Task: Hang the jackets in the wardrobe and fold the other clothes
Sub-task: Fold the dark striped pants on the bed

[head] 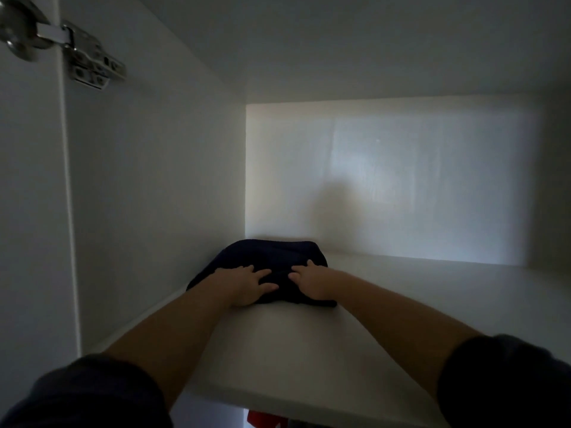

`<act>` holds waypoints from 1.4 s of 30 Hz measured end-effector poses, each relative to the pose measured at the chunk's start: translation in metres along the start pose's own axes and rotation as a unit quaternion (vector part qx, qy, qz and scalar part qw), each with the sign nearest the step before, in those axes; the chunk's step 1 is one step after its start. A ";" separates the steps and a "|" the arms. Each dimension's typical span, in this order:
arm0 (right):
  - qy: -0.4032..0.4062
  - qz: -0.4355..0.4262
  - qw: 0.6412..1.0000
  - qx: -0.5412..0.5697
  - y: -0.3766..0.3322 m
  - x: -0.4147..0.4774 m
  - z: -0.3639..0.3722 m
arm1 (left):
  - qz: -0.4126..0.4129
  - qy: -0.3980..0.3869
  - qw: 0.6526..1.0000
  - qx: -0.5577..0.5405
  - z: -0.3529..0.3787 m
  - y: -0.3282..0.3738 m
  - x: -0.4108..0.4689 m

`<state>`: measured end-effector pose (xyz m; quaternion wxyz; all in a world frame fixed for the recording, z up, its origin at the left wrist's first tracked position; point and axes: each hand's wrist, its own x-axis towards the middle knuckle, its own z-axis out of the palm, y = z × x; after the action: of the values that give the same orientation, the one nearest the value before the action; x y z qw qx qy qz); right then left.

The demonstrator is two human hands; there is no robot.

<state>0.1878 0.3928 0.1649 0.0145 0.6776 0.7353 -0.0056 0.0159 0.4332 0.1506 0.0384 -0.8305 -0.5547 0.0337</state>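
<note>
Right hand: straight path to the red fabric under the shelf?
Probably not. The right hand rests on the dark garment on top of the shelf, and the board sits between it and the red fabric below; it would have to pull out first.

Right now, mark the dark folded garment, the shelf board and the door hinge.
dark folded garment (272, 253): head view, upper rear fabric.
shelf board (309, 350): head view, bare top near the front edge.
door hinge (92, 67): head view, metal body on the side wall.
</note>
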 end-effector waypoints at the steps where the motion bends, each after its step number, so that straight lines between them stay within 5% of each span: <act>1: 0.004 0.006 1.000 0.003 -0.002 0.010 0.003 | -0.007 0.007 1.000 0.007 0.001 -0.005 0.010; 24: 0.067 0.089 0.990 0.087 0.022 0.126 0.028 | 0.024 0.040 0.997 -0.060 0.017 -0.053 0.130; 32: 0.259 0.061 0.964 0.015 0.013 0.103 0.017 | -0.033 0.177 0.984 0.011 0.014 -0.050 0.121; 37: 0.230 0.069 0.970 0.031 0.010 0.103 0.023 | -0.031 0.071 0.994 -0.078 0.016 -0.048 0.124; 42: 0.078 0.069 0.993 0.059 0.012 0.086 0.014 | -0.049 0.052 0.997 -0.044 0.015 -0.040 0.114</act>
<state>0.1934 0.4795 0.1483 -0.0825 0.7247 0.6841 0.0046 0.0211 0.5544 0.1386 0.0322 -0.8040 -0.5926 -0.0357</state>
